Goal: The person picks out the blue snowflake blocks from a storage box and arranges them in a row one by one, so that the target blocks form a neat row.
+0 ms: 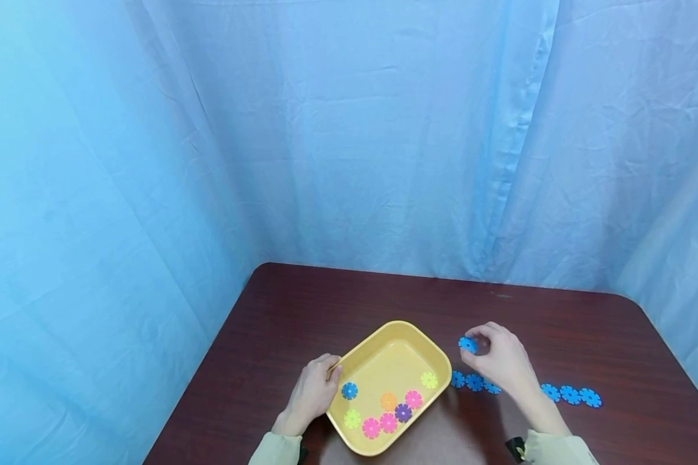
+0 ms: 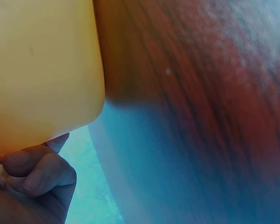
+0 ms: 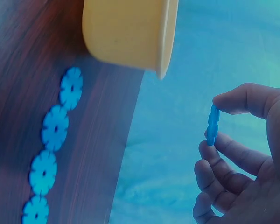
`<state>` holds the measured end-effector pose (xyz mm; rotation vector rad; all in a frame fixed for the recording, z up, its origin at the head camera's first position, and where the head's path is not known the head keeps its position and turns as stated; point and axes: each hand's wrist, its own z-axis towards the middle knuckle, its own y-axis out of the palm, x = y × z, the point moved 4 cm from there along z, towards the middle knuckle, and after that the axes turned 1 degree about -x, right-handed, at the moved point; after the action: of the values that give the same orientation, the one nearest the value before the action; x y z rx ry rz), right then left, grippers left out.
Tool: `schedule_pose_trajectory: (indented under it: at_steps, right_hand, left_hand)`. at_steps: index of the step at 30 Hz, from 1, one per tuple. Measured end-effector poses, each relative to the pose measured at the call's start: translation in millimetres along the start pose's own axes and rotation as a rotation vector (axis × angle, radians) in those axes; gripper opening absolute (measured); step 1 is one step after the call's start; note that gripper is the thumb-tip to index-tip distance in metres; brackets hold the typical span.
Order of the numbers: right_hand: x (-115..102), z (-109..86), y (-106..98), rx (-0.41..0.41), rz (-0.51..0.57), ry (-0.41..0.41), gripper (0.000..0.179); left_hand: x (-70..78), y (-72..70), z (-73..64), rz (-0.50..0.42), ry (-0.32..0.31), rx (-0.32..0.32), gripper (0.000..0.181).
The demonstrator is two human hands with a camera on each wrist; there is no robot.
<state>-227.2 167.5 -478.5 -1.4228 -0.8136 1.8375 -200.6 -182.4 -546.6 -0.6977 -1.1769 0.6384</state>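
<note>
A yellow plastic tray [image 1: 395,361] is tilted in front of me, and my left hand [image 1: 313,394] grips its left rim. Inside it lie a blue notched disc [image 1: 349,391], an orange one, a purple one [image 1: 403,413], two yellow-green ones and several pink ones. In the left wrist view, curled fingers of the left hand [image 2: 42,182] meet the tray's edge. To the tray's right, my right hand [image 1: 508,361] pinches a blue snowflake disc [image 3: 213,125] between thumb and fingertips, held above the table.
A row of blue notched discs [image 1: 570,394] runs across the dark wood table [image 1: 326,290] to the right of the tray; the right wrist and hand hide its middle in the head view. Light blue curtains [image 1: 355,142] hang behind and along the sides.
</note>
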Motion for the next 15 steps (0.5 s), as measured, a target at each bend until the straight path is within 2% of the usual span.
schedule_pose_trajectory:
  at_steps: [15]
  right_hand:
    - [35.1,-7.7,-15.8,0.015,-0.025,0.075,0.036]
  left_hand:
    - [-0.8,0.6,-0.5,0.002,0.012,0.016,0.016]
